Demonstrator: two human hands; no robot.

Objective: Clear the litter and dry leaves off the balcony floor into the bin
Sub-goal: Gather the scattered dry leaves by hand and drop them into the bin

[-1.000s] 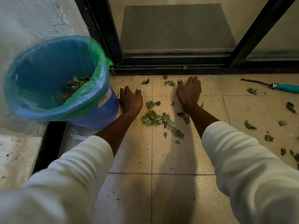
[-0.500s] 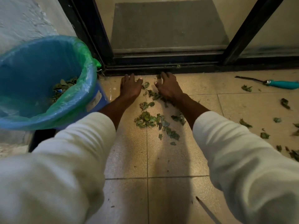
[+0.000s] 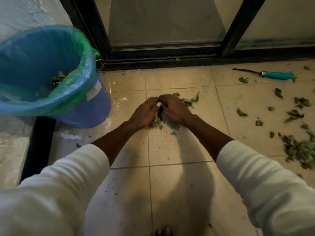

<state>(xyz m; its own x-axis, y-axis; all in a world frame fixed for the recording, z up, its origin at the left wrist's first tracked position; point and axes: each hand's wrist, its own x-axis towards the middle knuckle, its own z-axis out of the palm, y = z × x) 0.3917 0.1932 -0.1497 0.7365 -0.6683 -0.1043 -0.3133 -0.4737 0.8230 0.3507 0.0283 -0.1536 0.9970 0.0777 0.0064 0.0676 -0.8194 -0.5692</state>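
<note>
Head view: left hand [image 3: 144, 114] & right hand [image 3: 175, 110] were cupped together, fingertips touching, over a small leaf pile [image 3: 159, 122] near the centre of the tiled floor [image 3: 179, 150]; both pressed inward on the leaves, scraps showing beneath the palms & beyond the right hand; lined bin [image 3: 51, 79] stood to the pile's left, toward the floor's left edge, nearer the left hand; judged: lift goes up & left; more loose leaves [image 3: 300, 149] lay toward the right edge.
</note>
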